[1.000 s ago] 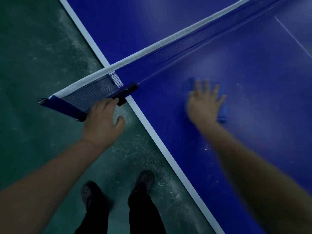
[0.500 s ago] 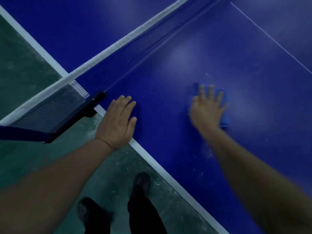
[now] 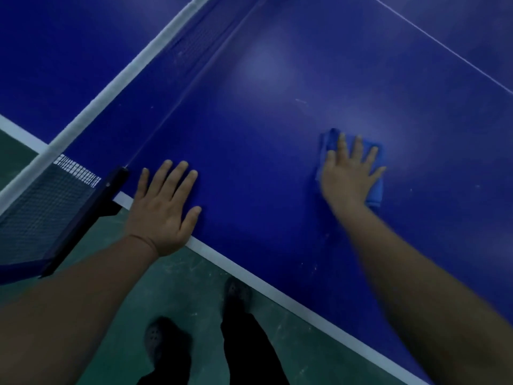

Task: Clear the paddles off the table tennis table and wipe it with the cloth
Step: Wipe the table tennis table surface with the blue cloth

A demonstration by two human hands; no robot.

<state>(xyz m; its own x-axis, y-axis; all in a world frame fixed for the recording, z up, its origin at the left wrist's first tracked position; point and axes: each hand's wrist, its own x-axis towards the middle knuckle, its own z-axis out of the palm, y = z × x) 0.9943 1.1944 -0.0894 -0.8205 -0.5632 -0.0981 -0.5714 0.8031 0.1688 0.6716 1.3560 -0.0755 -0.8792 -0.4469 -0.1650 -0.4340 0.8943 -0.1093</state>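
Observation:
A folded blue cloth [image 3: 375, 190] lies on the blue table tennis table [image 3: 263, 140], right of centre. My right hand [image 3: 348, 173] presses flat on the cloth with straight, spread fingers and covers most of it. My left hand [image 3: 163, 212] rests flat on the table's near edge, fingers straight, just right of the net post. No paddle is in view.
The net [image 3: 41, 207] with its white top band [image 3: 133, 65] and dark clamp post [image 3: 111, 190] crosses the left side. A white line [image 3: 277, 293] marks the table edge. Green floor and my two dark shoes [image 3: 238, 293] lie below.
My left hand left the net post and settled flat on the table edge. My right hand slid the cloth a little farther from the net. The view shifted right.

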